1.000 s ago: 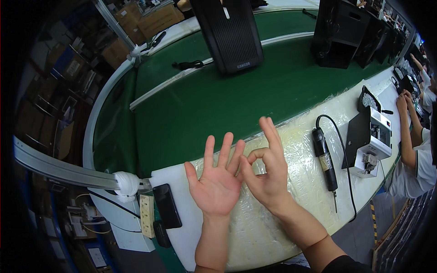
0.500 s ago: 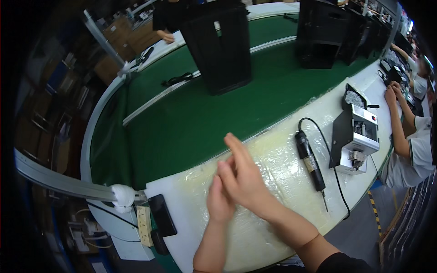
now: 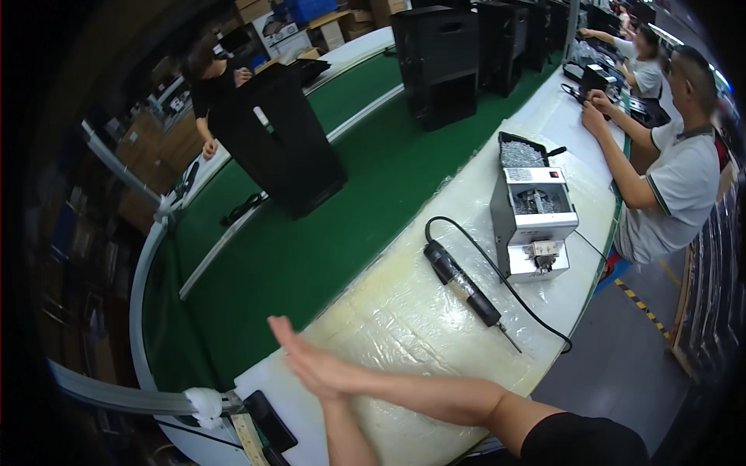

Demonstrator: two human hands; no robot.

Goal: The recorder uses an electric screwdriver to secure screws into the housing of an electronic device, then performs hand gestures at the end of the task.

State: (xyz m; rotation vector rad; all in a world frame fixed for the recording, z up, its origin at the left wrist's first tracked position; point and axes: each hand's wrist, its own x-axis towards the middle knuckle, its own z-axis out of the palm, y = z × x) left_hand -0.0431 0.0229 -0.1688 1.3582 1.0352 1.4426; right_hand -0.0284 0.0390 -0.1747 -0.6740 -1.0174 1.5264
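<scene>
My right hand (image 3: 315, 366) lies palm to palm against my left hand (image 3: 329, 398) over the left part of the worktop, near the green belt's edge. Its fingers are stretched out, pointing up and left. The left hand is largely hidden behind it; what shows of it looks flat. I see nothing held between them. To their right, a black electric screwdriver (image 3: 462, 285) with a thin bit lies on the worktop, its cord looping round. Below and left of the hands is a black phone-like slab (image 3: 270, 420).
A screw feeder (image 3: 532, 221) stands behind the screwdriver, with a tray of small screws (image 3: 522, 153) beyond it. Black tower cases (image 3: 439, 66) and a tilted one (image 3: 276, 144) stand on the green belt (image 3: 365, 210). Co-workers sit at right (image 3: 660, 171) and across (image 3: 210, 85).
The view has swung right, bringing more of the co-workers into sight. My joined hands now appear lower and further left. The tall black case has shifted left in the picture.
</scene>
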